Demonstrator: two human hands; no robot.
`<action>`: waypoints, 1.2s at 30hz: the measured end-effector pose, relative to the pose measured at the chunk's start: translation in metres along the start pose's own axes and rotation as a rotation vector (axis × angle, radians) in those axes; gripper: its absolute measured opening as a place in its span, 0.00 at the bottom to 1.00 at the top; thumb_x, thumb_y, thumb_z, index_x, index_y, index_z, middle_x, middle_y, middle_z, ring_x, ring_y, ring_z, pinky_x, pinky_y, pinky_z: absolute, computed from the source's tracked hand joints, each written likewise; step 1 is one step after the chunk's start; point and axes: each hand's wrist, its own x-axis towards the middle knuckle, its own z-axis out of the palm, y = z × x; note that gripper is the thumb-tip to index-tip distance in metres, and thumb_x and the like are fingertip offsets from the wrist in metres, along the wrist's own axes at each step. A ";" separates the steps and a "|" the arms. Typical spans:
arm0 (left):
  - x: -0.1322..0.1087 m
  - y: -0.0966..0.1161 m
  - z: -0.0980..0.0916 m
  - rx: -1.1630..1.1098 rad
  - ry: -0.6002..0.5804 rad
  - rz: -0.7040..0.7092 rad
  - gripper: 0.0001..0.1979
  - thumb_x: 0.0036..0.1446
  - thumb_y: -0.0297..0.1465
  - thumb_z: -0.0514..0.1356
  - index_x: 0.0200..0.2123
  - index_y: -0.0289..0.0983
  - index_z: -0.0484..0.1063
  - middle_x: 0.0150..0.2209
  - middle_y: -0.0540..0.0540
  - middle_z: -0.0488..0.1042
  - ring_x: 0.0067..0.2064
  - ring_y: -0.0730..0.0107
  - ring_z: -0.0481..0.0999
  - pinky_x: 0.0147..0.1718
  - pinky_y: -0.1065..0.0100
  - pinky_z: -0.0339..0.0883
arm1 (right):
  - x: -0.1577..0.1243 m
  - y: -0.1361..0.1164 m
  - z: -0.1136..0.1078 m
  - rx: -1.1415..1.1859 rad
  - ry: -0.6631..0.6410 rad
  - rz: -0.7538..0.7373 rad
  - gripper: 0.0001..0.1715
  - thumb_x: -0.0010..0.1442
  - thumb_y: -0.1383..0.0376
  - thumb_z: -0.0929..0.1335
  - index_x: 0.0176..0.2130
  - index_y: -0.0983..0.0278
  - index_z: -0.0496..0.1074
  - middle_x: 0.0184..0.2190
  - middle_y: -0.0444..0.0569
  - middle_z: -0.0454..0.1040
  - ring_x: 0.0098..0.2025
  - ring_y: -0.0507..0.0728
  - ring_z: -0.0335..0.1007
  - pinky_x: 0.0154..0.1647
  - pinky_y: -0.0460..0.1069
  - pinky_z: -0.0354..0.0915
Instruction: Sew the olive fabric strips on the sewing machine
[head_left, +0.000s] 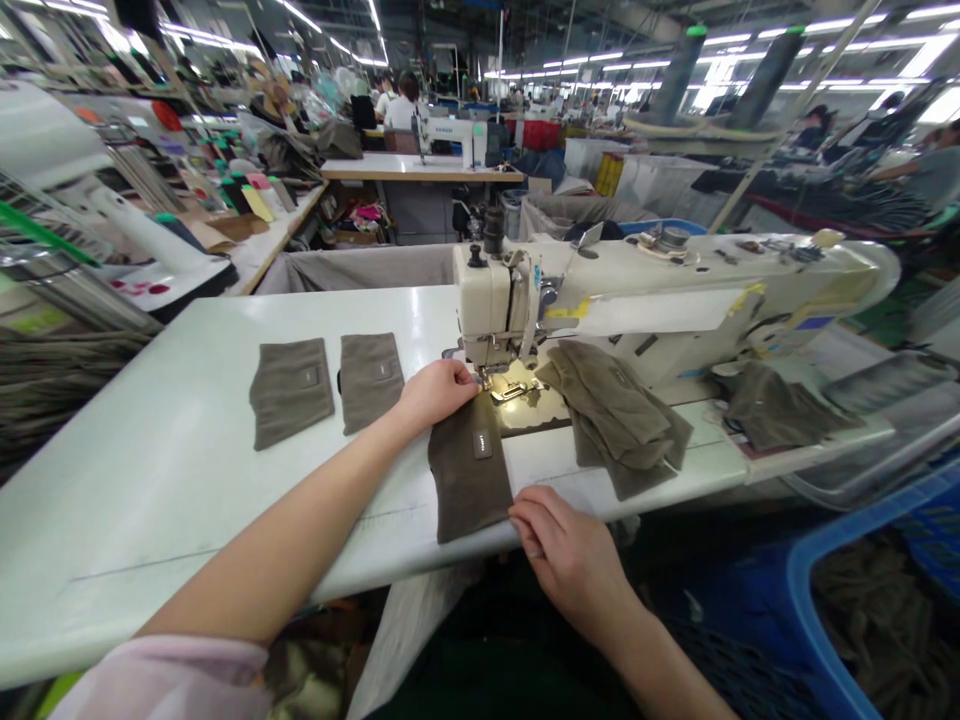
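An olive-brown fabric piece [466, 495] with a small dark label [482, 444] lies on the table, its far edge at the needle area of the sewing machine [491, 310]. My left hand [439, 392] is closed at that far edge, fingertips pinched right beside the presser foot [487, 380]. At the near right corner of the same piece, my right hand [559, 535] pinches the edge between thumb and fingers. Left of my left hand lie two similar labelled pieces, one [371, 385] close by and another [292, 392] farther out.
A heap of matching pieces [619, 415] rests right of the needle, under the machine arm. More fabric [780, 405] lies at the table's right end. A blue basket [802, 590] holding cloth stands low on the right. Thread cones [679, 75] hang above; another machine [450, 135] stands ahead.
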 end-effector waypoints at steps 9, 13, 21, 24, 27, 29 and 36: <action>0.001 0.002 -0.001 0.026 -0.013 -0.035 0.08 0.51 0.37 0.60 0.28 0.40 0.75 0.29 0.48 0.77 0.33 0.64 0.73 0.28 0.68 0.57 | 0.001 0.001 -0.002 -0.064 -0.015 -0.058 0.14 0.68 0.72 0.59 0.43 0.63 0.72 0.40 0.52 0.76 0.34 0.54 0.72 0.31 0.46 0.62; 0.004 0.002 -0.001 0.022 -0.016 -0.028 0.08 0.51 0.37 0.60 0.27 0.40 0.74 0.27 0.48 0.76 0.31 0.65 0.73 0.28 0.68 0.57 | 0.004 0.001 -0.005 -0.079 -0.055 -0.057 0.15 0.64 0.76 0.60 0.42 0.63 0.71 0.40 0.51 0.75 0.34 0.55 0.70 0.30 0.47 0.60; 0.013 -0.001 -0.003 0.016 -0.040 -0.021 0.09 0.53 0.38 0.60 0.26 0.39 0.74 0.25 0.49 0.75 0.30 0.65 0.73 0.28 0.68 0.58 | 0.010 0.002 -0.005 -0.091 -0.108 -0.035 0.13 0.61 0.77 0.62 0.41 0.62 0.70 0.39 0.49 0.74 0.36 0.56 0.68 0.31 0.48 0.60; 0.008 0.001 -0.004 0.082 -0.026 -0.014 0.11 0.56 0.39 0.60 0.31 0.37 0.75 0.31 0.45 0.77 0.33 0.62 0.75 0.29 0.66 0.62 | 0.010 0.001 -0.005 -0.083 -0.116 -0.022 0.13 0.61 0.76 0.63 0.42 0.63 0.71 0.39 0.49 0.74 0.37 0.57 0.69 0.32 0.49 0.62; -0.017 0.009 -0.004 0.279 0.199 0.102 0.14 0.59 0.38 0.60 0.42 0.34 0.75 0.45 0.36 0.77 0.46 0.50 0.75 0.40 0.59 0.68 | 0.009 0.001 -0.006 -0.081 -0.116 -0.015 0.16 0.60 0.77 0.63 0.44 0.64 0.72 0.41 0.51 0.75 0.39 0.57 0.70 0.34 0.49 0.65; -0.047 0.014 -0.001 0.371 0.299 0.271 0.15 0.60 0.36 0.61 0.46 0.33 0.74 0.50 0.33 0.73 0.53 0.45 0.72 0.47 0.53 0.68 | 0.006 0.000 -0.006 -0.077 -0.107 -0.024 0.19 0.59 0.78 0.62 0.46 0.64 0.73 0.44 0.52 0.75 0.40 0.57 0.71 0.36 0.49 0.67; -0.156 0.000 0.032 0.378 0.153 0.820 0.13 0.66 0.26 0.53 0.48 0.32 0.75 0.48 0.39 0.78 0.48 0.56 0.76 0.43 0.59 0.75 | -0.002 0.002 -0.006 -0.077 -0.086 -0.055 0.25 0.59 0.76 0.61 0.55 0.68 0.71 0.51 0.57 0.75 0.45 0.59 0.74 0.40 0.50 0.71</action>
